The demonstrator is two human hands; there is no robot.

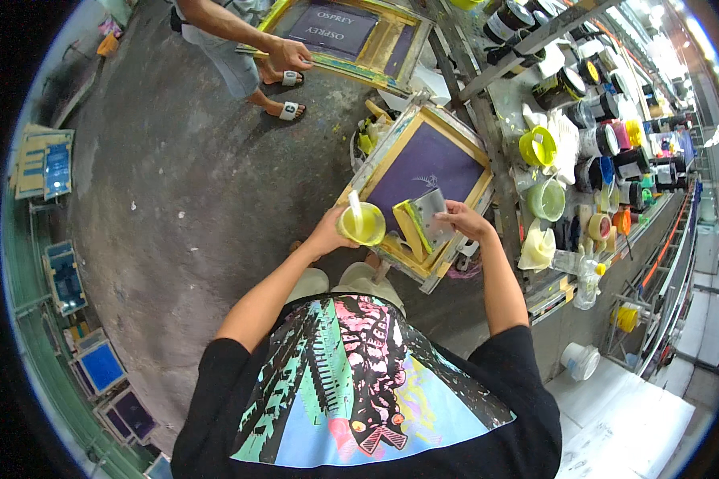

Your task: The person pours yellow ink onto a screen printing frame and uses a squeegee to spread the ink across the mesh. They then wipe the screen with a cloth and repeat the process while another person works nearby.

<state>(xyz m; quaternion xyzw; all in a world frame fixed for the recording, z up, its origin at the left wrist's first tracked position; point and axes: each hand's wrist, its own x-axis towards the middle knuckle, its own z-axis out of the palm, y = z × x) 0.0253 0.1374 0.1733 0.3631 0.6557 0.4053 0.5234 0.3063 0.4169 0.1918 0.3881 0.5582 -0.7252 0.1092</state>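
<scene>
My left hand (pixel 327 234) is closed around the side of a yellow-green ink cup (pixel 369 227), in which a white stirring stick (pixel 355 209) stands tilted. In the fingers of my right hand (pixel 465 220) is a flat grey scraper (pixel 433 217) with yellow-green ink along its left edge. Both hands are over the near part of a silk-screen frame (pixel 447 128) with dark purple mesh and a small pale print design. Below the scraper, a yellowish strip (pixel 409 233) lies at the frame's near end; the scraper partly hides it.
At the upper left, another person's hand (pixel 289 54) is at a second screen frame (pixel 359 68). A bench on the right carries a yellow tub (pixel 538 146), a pale green tub (pixel 546 199) and several ink jars (pixel 558 86). More screens (pixel 101 367) stand along the left wall.
</scene>
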